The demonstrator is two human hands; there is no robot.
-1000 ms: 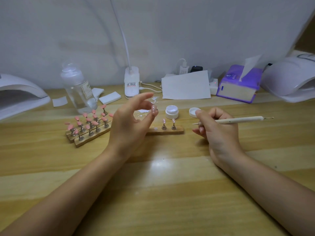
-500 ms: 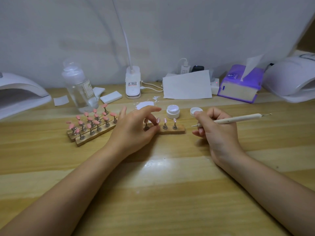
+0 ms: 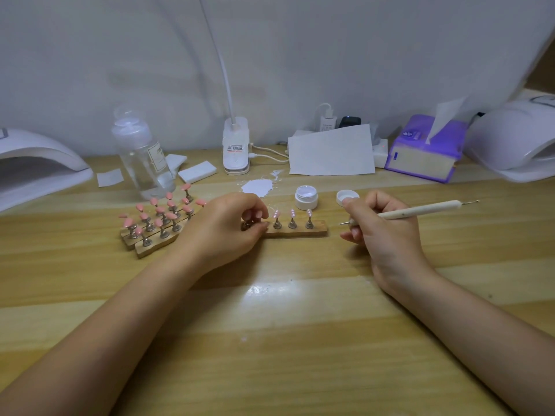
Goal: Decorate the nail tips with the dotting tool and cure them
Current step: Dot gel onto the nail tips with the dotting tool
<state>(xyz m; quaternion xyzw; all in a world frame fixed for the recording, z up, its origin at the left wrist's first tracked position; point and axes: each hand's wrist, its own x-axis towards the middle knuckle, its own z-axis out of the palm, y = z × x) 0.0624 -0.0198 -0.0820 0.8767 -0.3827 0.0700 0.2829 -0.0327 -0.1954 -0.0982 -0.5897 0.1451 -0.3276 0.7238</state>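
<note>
A wooden strip at table centre carries pink nail tips with white dots on metal stands. My left hand covers the strip's left end, its fingertips pinching a metal stand there. My right hand holds the white dotting tool level, its fine point just right of the strip. An open jar of white gel and its lid stand behind the strip. Two more wooden strips with plain pink tips lie to the left.
White curing lamps stand at the far left and far right. Along the back are a clear pump bottle, a clip lamp base, white paper, a purple tissue box and a white smear.
My left hand came down from mid-air to the strip's left end and now pinches a stand there. My right hand with the tool stayed nearly still.
</note>
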